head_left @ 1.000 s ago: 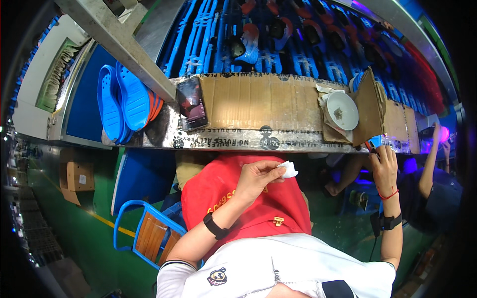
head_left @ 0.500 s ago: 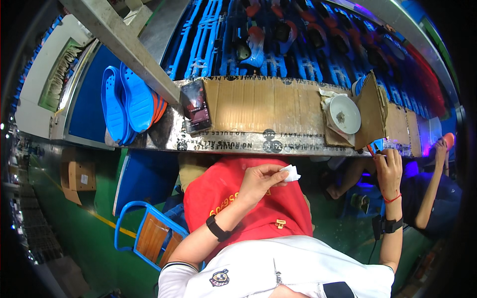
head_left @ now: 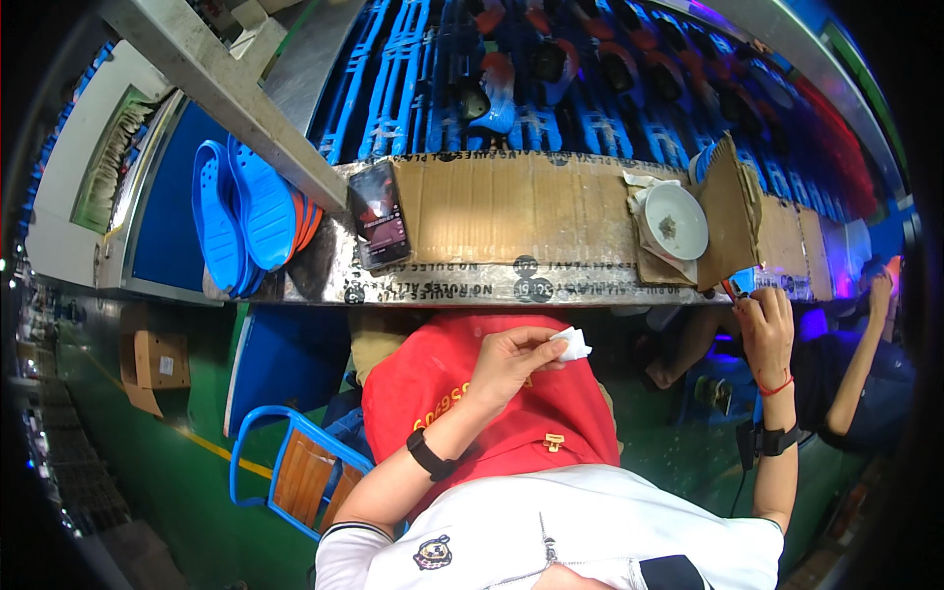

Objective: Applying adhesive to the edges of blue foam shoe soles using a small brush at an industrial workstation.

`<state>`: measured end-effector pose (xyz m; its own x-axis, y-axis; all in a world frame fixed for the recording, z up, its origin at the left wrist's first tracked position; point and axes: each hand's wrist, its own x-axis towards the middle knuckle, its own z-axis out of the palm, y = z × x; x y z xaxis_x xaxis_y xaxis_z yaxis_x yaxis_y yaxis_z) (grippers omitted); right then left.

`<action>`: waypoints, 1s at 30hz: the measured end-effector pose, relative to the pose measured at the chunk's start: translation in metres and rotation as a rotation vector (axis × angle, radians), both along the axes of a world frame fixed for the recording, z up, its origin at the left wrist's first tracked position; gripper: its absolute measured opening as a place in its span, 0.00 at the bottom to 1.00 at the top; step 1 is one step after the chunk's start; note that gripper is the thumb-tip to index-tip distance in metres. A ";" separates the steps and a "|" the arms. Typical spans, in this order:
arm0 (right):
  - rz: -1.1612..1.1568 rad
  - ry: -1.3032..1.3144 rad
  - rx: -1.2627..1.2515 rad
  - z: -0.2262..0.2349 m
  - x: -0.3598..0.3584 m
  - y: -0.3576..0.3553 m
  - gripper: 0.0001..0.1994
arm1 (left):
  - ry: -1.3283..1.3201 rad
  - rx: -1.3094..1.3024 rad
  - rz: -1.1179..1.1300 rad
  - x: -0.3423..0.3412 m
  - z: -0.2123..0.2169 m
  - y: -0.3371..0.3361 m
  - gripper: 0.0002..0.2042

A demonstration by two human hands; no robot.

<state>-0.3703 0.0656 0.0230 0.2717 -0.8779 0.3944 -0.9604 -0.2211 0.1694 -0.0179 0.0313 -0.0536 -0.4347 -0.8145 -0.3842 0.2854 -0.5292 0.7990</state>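
My left hand (head_left: pixel 513 362) pinches a small folded white cloth or tissue (head_left: pixel 570 344) above the red apron on my lap. At the table's front edge on the right, my right hand (head_left: pixel 767 329) has its fingers curled together beside an upright cardboard flap (head_left: pixel 733 211). A small dark and red item (head_left: pixel 730 287) shows by those fingertips, too small to name. Left of the flap, a white bowl (head_left: pixel 674 222) with some greyish matter in it rests on paper and cardboard. A phone (head_left: pixel 379 216) with a lit screen lies on the table's left part.
Blue shoe soles (head_left: pixel 258 211) stand at the table's left end beside a slanting metal post (head_left: pixel 226 93). Across the back, a blue slatted conveyor (head_left: pixel 393 88) carries several shoe parts (head_left: pixel 495 93). A blue-framed chair (head_left: pixel 300 472) stands at left. Another person's arm (head_left: pixel 860 364) is at far right.
The view has shifted slightly. My right hand stays at the table edge, its fingers slightly changed in position. My left hand still holds the white cloth or tissue in about the same place.
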 end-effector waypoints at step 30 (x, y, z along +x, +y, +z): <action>-0.305 -0.606 0.092 0.001 -0.026 -0.005 0.07 | -0.130 0.037 -0.015 0.004 -0.004 0.003 0.10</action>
